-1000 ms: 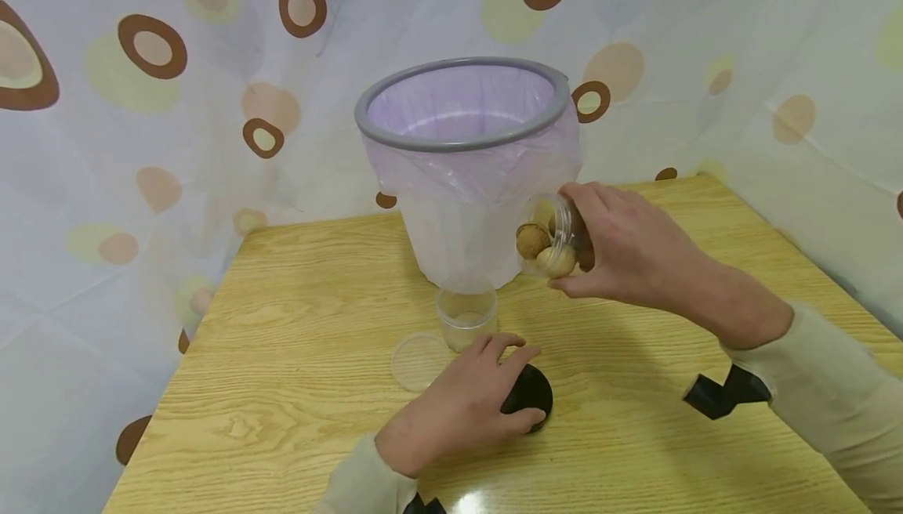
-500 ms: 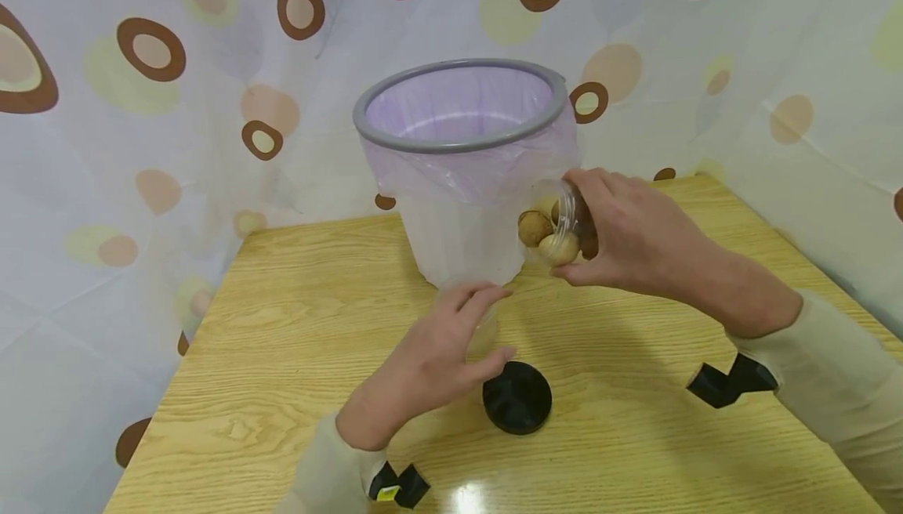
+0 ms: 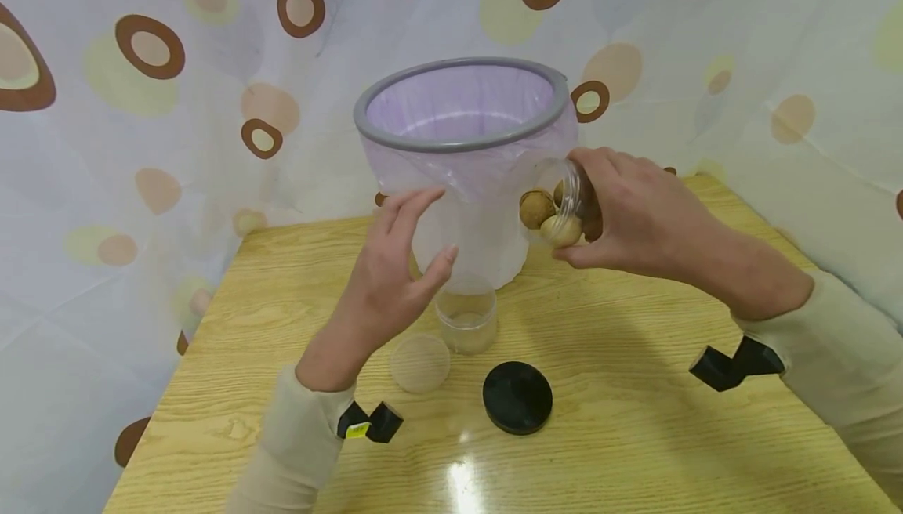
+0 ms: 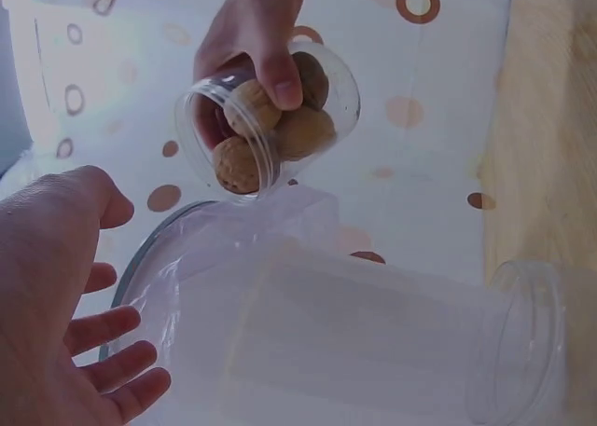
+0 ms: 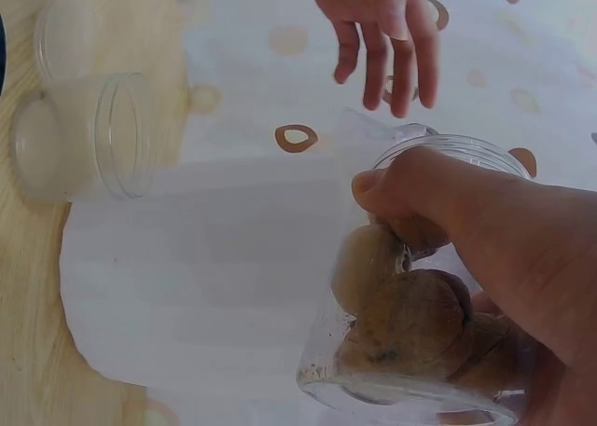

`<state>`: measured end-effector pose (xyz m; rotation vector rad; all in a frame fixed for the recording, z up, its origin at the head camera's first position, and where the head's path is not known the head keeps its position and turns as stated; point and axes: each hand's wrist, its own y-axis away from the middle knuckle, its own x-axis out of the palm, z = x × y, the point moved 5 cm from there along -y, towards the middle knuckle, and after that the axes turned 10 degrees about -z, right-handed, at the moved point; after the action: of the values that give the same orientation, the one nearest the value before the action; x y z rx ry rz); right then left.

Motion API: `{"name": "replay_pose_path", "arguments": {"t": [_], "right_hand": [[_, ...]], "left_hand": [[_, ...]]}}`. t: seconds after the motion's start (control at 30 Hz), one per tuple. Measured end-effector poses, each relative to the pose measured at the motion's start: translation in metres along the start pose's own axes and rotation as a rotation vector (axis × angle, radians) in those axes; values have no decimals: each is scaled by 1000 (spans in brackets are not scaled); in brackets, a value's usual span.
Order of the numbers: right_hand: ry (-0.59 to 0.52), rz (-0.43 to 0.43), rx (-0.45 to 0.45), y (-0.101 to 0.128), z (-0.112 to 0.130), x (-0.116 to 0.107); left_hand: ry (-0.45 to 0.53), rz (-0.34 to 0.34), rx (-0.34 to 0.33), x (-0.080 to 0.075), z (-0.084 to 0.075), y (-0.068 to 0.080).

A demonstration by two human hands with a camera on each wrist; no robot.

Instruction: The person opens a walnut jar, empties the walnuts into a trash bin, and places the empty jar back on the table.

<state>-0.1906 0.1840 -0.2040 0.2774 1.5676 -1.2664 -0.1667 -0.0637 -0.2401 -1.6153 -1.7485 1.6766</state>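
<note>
My right hand [image 3: 642,212] grips a clear plastic jar [image 4: 338,76] and holds it tilted above the table, in front of the bin's right side. Several brown walnuts [image 3: 537,208] lie inside it, along with a paler round one [image 3: 562,230]. In the right wrist view, the thumb crosses the jar just below its threaded rim. Off to the left, my left hand [image 3: 384,275] hovers with fingers spread apart and nothing between them. Below it stands a second clear jar [image 3: 469,334], with no lid on. Beside that jar lie a clear disc-shaped lid [image 3: 420,363] and a black round lid [image 3: 518,398].
Behind both hands stands a tall white bin [image 3: 480,244] with a grey rim [image 3: 458,144] and a purplish liner bag [image 3: 451,95]. The wooden table [image 3: 282,302] is backed by a patterned curtain [image 3: 423,28].
My left hand has come off the black lid, moving left and forward past the lidless jar to in front of the bin. My right hand has raised the walnut jar slightly.
</note>
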Motion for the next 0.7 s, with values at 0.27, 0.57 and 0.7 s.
{"name": "replay_pose_path", "arguments": {"t": [0.27, 0.57, 0.7], "right_hand": [[-4, 4, 0, -8, -2, -4], [-18, 7, 4, -15, -2, -12], [-14, 4, 0, -18, -1, -17]], "left_hand": [[-47, -138, 21, -23, 13, -35], [-123, -139, -2, -27, 31, -75], [-136, -79, -49, -25, 41, -89]]}}
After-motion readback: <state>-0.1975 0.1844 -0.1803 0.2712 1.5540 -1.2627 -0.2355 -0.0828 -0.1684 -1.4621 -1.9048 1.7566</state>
